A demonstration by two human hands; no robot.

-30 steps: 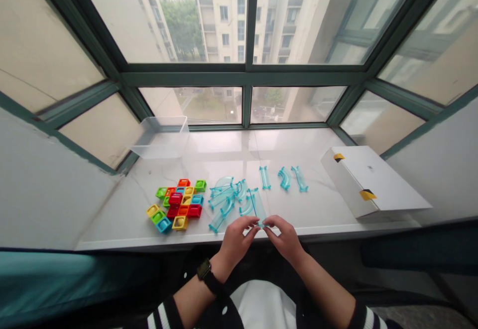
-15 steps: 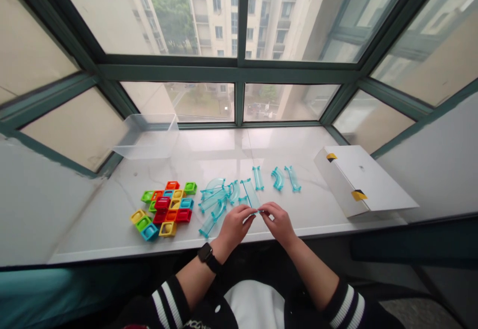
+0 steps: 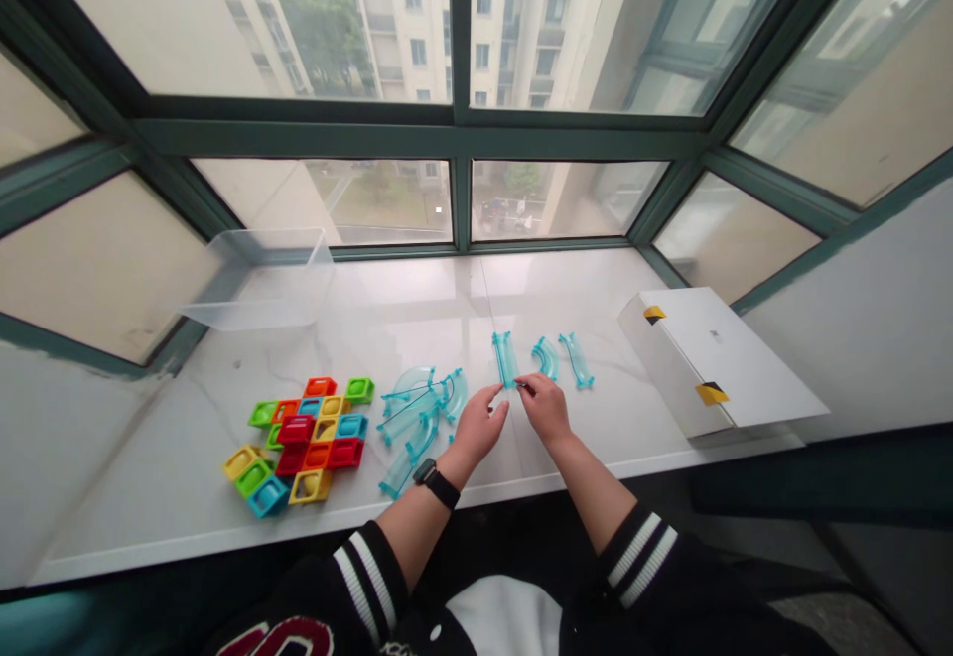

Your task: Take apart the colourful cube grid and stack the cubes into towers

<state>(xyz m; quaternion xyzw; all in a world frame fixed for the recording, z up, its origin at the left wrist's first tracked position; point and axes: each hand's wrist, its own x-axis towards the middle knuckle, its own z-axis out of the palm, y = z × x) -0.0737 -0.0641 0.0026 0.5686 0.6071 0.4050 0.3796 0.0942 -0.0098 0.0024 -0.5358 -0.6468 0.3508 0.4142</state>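
Two straight translucent blue track pieces [image 3: 504,356] lie side by side, or overlapping, on the white sill; I cannot tell which. At their near end, my right hand [image 3: 546,408] has its thumb and index finger pinched on the edge of a straight piece. My left hand [image 3: 477,426], with a dark watch at the wrist, is just left of that end, its thumb and index finger apart and nothing between them. To the right lie a curved track piece [image 3: 546,358] and another straight-looking track piece [image 3: 577,361]. Left of my hands is a pile of translucent blue track pieces [image 3: 417,418].
Colourful hollow blocks [image 3: 317,455] form a cluster at the left of the sill [image 3: 402,299]. A clear plastic bin [image 3: 260,314] stands behind them. A white box [image 3: 734,363] with yellow-black tabs is at the right. Green-framed windows enclose the back and sides.
The straight piece both hands held has moved away from me, up against the other straight piece. My left fingers have let go and parted. The view has shifted slightly.
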